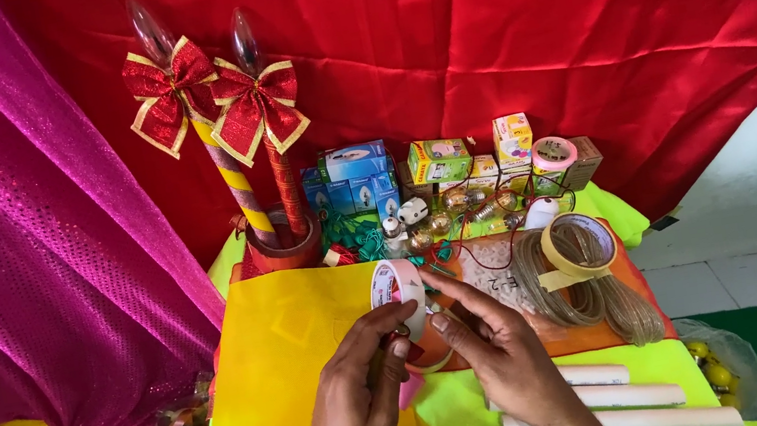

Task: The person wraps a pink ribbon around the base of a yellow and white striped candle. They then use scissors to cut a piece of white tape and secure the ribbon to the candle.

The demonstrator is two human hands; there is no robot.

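Observation:
My left hand [359,393] and my right hand [492,342] meet over a table covered with yellow paper [285,359]. Both pinch a roll of tape [401,292] with a white core, held upright between the fingertips. The left thumb and fingers close on its lower edge. The right index finger lies along its right side. A second tape roll, orange, peeks out below the hands.
Two candle-shaped lamps with red bows [220,106] stand at the back left. Small bulb boxes [439,161], loose bulbs, a masking tape roll [578,247] and a coil of clear wire [574,298] lie behind. White tubes [631,401] lie at the right. Red and pink cloth hangs around.

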